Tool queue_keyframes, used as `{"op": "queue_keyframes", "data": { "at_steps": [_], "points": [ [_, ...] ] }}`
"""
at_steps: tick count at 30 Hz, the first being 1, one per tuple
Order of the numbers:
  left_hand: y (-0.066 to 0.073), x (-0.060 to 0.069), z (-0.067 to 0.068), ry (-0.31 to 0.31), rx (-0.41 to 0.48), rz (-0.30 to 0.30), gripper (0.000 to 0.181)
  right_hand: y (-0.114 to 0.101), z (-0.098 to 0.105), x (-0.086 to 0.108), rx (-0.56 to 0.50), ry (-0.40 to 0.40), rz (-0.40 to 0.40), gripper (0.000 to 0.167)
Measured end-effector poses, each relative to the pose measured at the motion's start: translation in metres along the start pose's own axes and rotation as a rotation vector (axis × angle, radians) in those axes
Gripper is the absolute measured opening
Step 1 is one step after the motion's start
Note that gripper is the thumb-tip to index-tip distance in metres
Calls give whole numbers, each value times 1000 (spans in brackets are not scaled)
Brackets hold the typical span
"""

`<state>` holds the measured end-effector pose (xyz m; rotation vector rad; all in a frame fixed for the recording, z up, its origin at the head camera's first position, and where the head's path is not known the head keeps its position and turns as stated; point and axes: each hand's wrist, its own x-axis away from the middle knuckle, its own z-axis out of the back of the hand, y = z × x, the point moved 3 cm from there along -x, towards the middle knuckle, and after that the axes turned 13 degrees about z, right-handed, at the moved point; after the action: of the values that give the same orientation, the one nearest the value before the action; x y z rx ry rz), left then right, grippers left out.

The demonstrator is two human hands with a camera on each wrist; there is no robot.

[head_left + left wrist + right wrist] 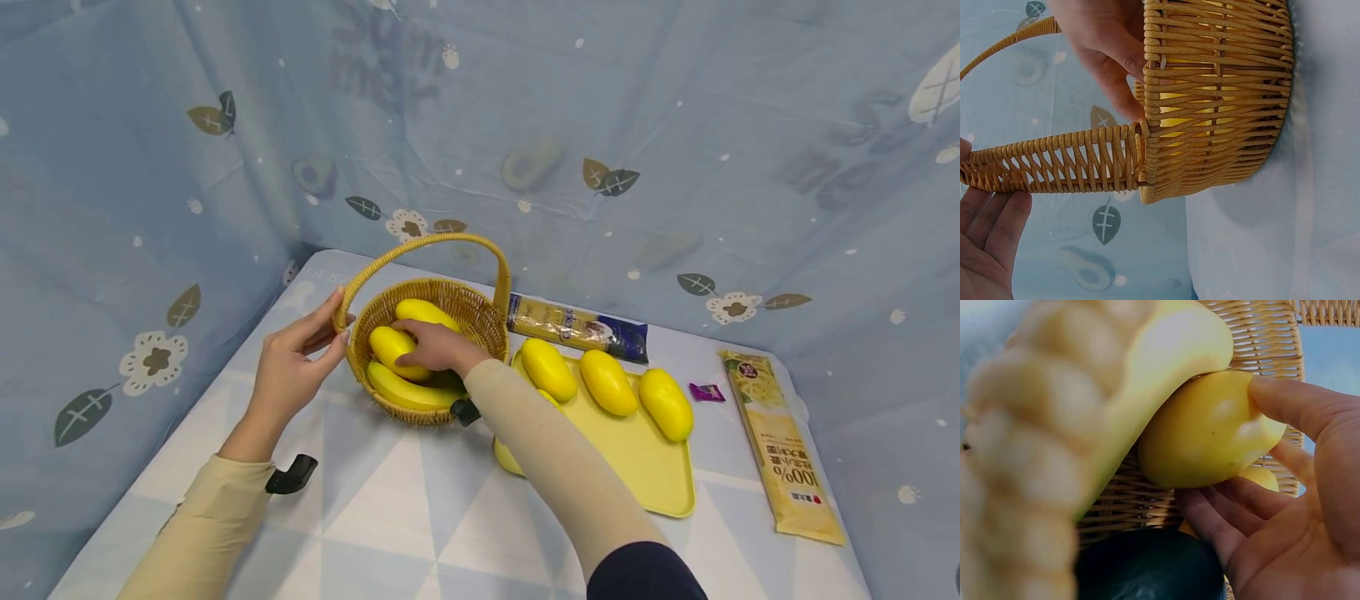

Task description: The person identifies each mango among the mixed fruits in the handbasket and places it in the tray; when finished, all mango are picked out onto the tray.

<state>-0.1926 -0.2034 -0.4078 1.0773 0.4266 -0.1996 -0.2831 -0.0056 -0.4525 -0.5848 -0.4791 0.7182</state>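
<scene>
My left hand (292, 358) pinches the side of the wicker basket's handle (420, 243) between thumb and fingers; the left wrist view shows this grip too. Inside the basket (397, 414), my right hand (442, 346) holds a yellow mango (1204, 434), with the thumb on one side and fingers on the other. A banana (408, 392) lies along the basket's near side. Another mango (427, 312) rests behind the held one. A smooth dark green thing (1147, 569) shows low in the right wrist view; its kind is unclear.
Right of the basket, a yellow tray (637, 475) bears several mangoes, partly hidden by my right forearm. Behind it lies a pasta packet (570, 325). A small purple wrapped sweet (707, 392) and a long noodle packet (783, 450) lie further right. Blue curtains (480, 125) surround the table.
</scene>
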Motion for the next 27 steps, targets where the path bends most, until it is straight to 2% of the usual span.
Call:
{"op": "queue_keyframes", "data": {
  "at_steps": [4,9,17,27],
  "points": [
    [0,0,0,4,1,4,70,-1,-1,-1,-3,6,5,68],
    [0,0,0,2,-1,-22,70,-1,-3,-4,1,18,27,68],
    [-1,0,0,-1,-8,-21,71,-1,-3,-3,58,26,92,68],
    [-4,0,0,-1,-12,-18,72,-4,-2,11,182,34,97,69]
  ]
}}
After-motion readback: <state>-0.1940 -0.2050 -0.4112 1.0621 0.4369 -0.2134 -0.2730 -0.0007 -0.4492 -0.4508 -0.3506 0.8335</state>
